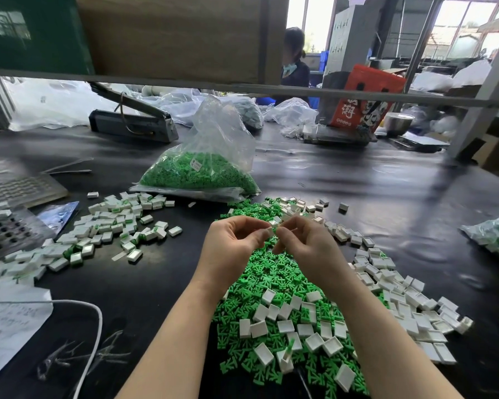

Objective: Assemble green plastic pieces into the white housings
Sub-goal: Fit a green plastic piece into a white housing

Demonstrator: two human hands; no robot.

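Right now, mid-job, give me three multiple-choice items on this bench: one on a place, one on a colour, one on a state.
1. Where is the clear bag of green pieces?
A. beyond the hands, lying on the table
B. on the paper at near left
C. under the right forearm

2. What colour are the housings at right?
A. blue
B. white
C. black

3. What are the hands doing?
A. both lie flat on the table
B. one holds the cable
C. both are raised, fingertips meeting on a small white part

Answers: 1 A, the bag lies past the left hand and right hand, on the black table. 2 B, the loose housings are white beside the green pile. 3 C, both hands pinch a small part above the pile.
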